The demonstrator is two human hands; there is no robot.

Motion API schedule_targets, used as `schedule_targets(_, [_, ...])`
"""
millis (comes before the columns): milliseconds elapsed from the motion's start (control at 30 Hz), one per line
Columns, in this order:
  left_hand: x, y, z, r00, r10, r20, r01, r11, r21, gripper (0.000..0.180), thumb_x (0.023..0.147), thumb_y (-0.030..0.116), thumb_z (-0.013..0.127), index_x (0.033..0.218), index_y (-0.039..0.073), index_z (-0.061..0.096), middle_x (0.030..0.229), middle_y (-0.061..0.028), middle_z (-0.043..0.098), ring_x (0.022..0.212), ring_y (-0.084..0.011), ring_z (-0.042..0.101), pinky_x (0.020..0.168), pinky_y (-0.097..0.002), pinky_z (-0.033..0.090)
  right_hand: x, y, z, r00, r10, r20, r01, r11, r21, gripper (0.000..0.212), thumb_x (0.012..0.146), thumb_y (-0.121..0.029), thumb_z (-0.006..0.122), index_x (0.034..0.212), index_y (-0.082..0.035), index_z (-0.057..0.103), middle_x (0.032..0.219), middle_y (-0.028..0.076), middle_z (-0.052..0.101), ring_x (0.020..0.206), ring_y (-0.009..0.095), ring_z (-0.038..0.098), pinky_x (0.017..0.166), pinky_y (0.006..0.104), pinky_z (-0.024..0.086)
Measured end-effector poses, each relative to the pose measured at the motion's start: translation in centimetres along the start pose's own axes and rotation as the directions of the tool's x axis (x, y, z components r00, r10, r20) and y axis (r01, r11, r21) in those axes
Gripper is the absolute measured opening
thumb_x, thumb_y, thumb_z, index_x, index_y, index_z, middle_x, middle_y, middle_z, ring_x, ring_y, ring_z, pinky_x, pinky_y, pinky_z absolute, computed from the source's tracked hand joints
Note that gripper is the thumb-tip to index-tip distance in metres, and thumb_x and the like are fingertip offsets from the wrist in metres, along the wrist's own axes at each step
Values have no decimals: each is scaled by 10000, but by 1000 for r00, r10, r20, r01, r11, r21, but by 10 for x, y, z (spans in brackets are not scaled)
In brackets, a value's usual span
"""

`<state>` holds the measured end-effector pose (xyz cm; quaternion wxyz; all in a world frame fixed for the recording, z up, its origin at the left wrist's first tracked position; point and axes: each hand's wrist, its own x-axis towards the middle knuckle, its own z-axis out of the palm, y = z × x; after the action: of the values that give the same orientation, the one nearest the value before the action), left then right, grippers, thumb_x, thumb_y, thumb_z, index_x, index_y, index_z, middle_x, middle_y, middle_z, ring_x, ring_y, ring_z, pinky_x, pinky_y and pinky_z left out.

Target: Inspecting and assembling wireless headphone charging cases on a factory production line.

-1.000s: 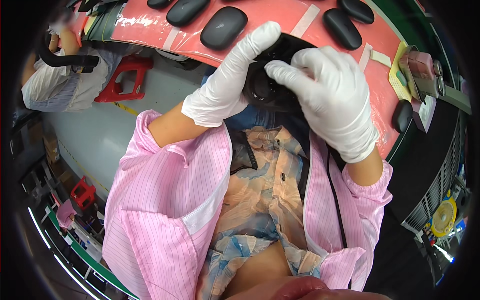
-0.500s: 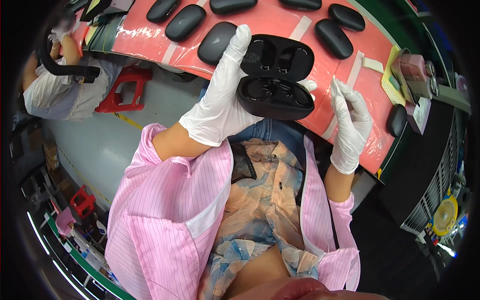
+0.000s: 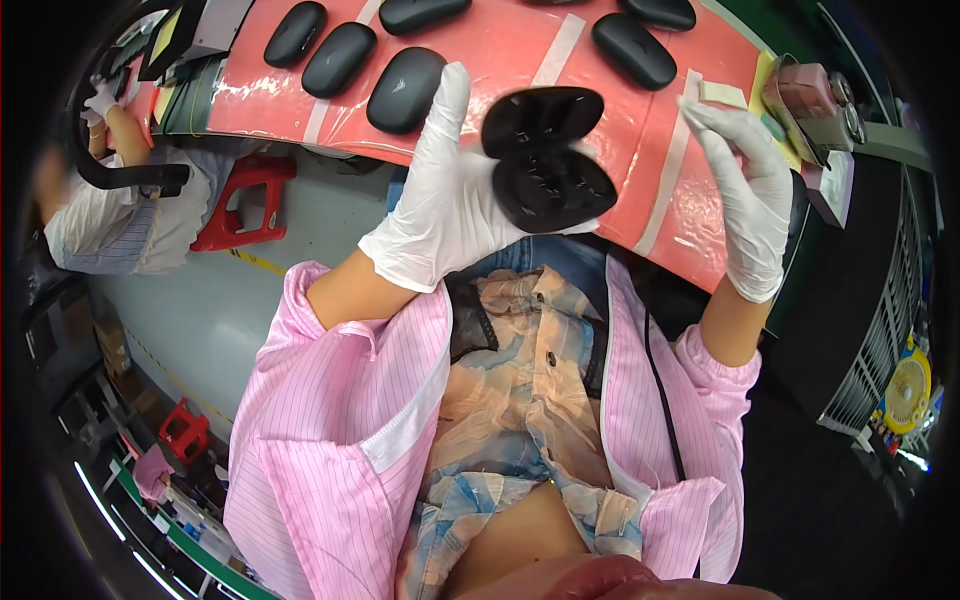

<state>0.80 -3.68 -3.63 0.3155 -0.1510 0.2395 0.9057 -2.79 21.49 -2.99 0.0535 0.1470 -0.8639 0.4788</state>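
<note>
A black earbud charging case (image 3: 556, 188) lies lid up in my white-gloved left hand (image 3: 428, 205). The fingers are under it and the thumb sticks up at its left side. Dark, shiny hollows show in its base; blur hides whether earbuds sit in them. My gloved right hand (image 3: 752, 190) is raised over the mat's right side, its fingertips drawn together near a small white pad (image 3: 722, 94). Anything between those fingertips is too small to make out. Closed black cases lie beyond, among them one at the left (image 3: 407, 90) and one at the right (image 3: 634, 50).
A red mat (image 3: 500, 62) with pale tape strips covers the bench. Pink-topped containers (image 3: 803, 92) stand at its right end. At left are a red stool (image 3: 250, 205), a bent black tube (image 3: 130, 178) and another person's sleeve (image 3: 100, 225).
My right hand has moved right and away from me, up to the white pad. The case in my left hand has shifted slightly left and tilted. The whole view has swung a little.
</note>
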Motion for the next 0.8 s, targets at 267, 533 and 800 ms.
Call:
schedule_targets(267, [26,-15,-13,989,22,-145,-45,986,-160,334,958,239,540,1136,-41,572,1101,-165,639,1015,-266,637,878,-382,566,-27,-12,74,969,10,-246,54,966,252,243,845,-4,624,1081,17,679,1009,83,663,927,180,615,850,299,486])
schedule_targets(533, [21,-16,-19,990,-105,-97,94,990,-109,347,955,259,533,1166,-16,539,1072,-151,647,833,-284,678,635,-307,592,-34,-19,73,981,2,-196,33,984,176,298,826,82,566,1059,-30,713,842,65,587,771,134,556,702,250,449])
schedule_targets(800, [22,-18,-17,991,-132,-13,131,989,-65,428,951,253,536,1315,40,460,1168,-145,608,940,-274,662,674,-329,601,-29,-3,79,950,298,-97,-195,803,563,245,913,18,541,1126,35,660,1003,61,646,843,104,579,799,236,469])
